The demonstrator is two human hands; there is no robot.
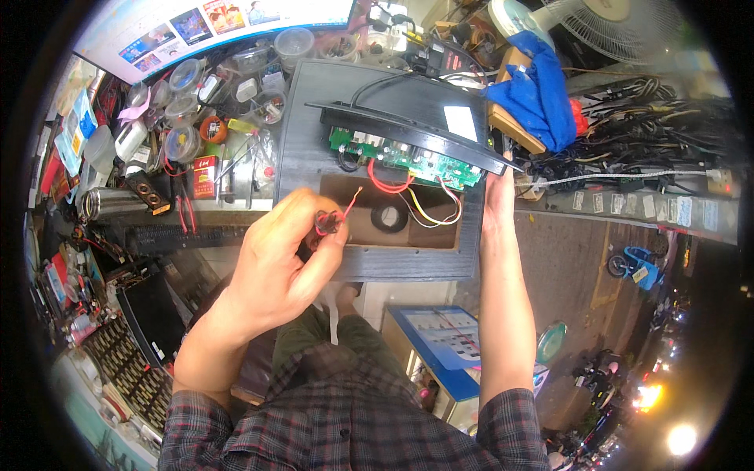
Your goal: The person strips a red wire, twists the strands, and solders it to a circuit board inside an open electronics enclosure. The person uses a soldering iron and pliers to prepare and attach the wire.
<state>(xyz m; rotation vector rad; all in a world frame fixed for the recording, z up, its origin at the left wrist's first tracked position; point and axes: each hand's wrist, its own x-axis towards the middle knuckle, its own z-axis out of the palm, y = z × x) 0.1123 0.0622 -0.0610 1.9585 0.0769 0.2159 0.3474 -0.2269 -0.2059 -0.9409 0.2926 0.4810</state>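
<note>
My left hand (288, 259) pinches a small bundle of red and black wire (330, 222). One red lead with a bare copper end (358, 193) sticks up from between the fingers. Before me is a black wood-grain box (377, 265) with a rectangular opening, and a round hole shows inside it. Above the opening a black panel (412, 132) is tilted up, bearing a green circuit board (406, 158). Red, white and yellow wires (433, 218) loop from the board over the opening. At the box's right side is my right hand (499, 197), its fingers hidden behind the panel's end.
Plastic tubs (182, 143), red-handled pliers (185, 212) and a steel flask (112, 202) crowd the bench at left. A lit screen (206, 35) stands behind. To the right are a blue cloth (533, 97), heaped cables (636, 129) and a fan (612, 23).
</note>
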